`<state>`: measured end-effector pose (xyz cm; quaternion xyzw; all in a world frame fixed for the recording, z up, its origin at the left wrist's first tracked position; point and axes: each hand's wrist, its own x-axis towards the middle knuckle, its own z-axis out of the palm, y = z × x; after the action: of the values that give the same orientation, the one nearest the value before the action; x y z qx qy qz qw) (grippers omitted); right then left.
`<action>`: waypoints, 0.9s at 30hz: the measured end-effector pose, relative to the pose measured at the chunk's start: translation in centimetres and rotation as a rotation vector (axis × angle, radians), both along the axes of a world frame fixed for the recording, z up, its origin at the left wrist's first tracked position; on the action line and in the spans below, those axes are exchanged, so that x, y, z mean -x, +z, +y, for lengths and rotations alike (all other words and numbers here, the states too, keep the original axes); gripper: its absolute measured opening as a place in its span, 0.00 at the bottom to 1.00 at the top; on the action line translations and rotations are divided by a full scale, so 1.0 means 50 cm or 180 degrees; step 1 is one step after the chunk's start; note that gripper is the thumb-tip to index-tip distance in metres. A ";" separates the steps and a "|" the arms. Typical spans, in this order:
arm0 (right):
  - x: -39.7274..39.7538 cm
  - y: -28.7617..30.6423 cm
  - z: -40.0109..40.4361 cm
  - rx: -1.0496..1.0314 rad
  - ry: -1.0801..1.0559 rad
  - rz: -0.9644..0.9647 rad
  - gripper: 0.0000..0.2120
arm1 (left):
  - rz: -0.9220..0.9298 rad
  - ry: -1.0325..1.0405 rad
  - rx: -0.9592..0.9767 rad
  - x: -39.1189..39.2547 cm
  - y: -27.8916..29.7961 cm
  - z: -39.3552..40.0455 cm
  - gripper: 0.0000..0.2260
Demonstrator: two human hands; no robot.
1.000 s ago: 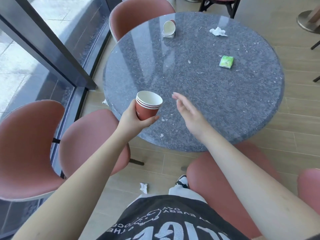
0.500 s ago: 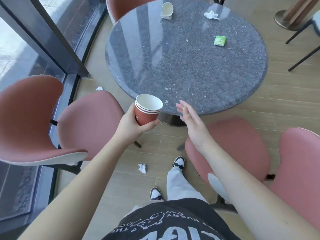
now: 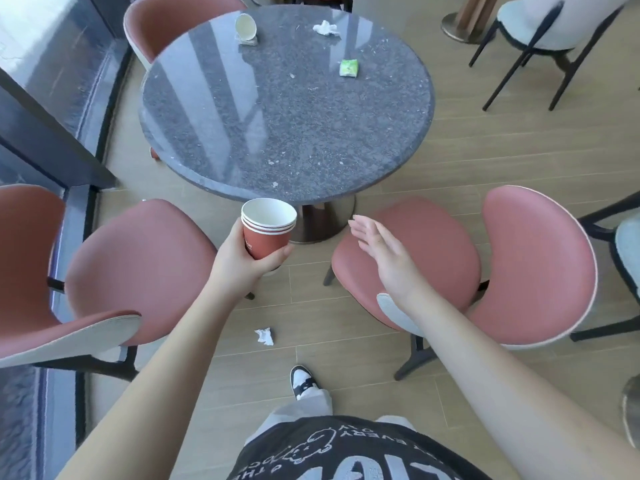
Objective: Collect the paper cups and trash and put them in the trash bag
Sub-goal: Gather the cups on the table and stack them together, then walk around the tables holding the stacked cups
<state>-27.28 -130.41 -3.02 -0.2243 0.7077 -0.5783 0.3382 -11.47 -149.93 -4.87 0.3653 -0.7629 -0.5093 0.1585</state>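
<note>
Stacked paper cups (image 3: 268,226) gripped in left hand (image 3: 242,261) (upright), right hand (image 3: 384,251) spread nearby

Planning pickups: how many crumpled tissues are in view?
2: one crumpled tissue at the table's far edge, one on the floor between the chairs. Others may be hidden.

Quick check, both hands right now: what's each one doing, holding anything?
Left hand: grips the stack of red paper cups.
Right hand: open, fingers straight, holding nothing.
</note>
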 end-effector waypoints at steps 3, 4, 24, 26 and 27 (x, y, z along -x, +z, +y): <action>-0.004 -0.008 0.104 -0.0045 -0.0180 -0.0032 0.25 | -0.0048 -0.0240 0.0037 0.016 0.005 0.061 0.31; -0.004 -0.009 0.144 -0.0076 -0.0242 -0.0051 0.23 | -0.0060 -0.0365 0.0046 0.025 0.010 0.092 0.31; -0.008 0.028 0.721 0.0028 -0.1757 0.0072 0.37 | 0.0106 -0.2117 -0.0076 0.249 0.080 0.635 0.31; 0.004 0.026 0.734 0.0063 -0.1822 0.0058 0.37 | 0.0105 -0.2197 -0.0126 0.279 0.080 0.650 0.30; 0.011 0.025 0.739 0.0061 -0.1859 0.0047 0.38 | 0.0088 -0.2248 -0.0145 0.296 0.077 0.657 0.29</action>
<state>-27.82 -93.46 -1.77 -0.0185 0.7392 -0.6562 0.1501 -26.28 -117.07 -1.04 0.0755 -0.8284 -0.5544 -0.0253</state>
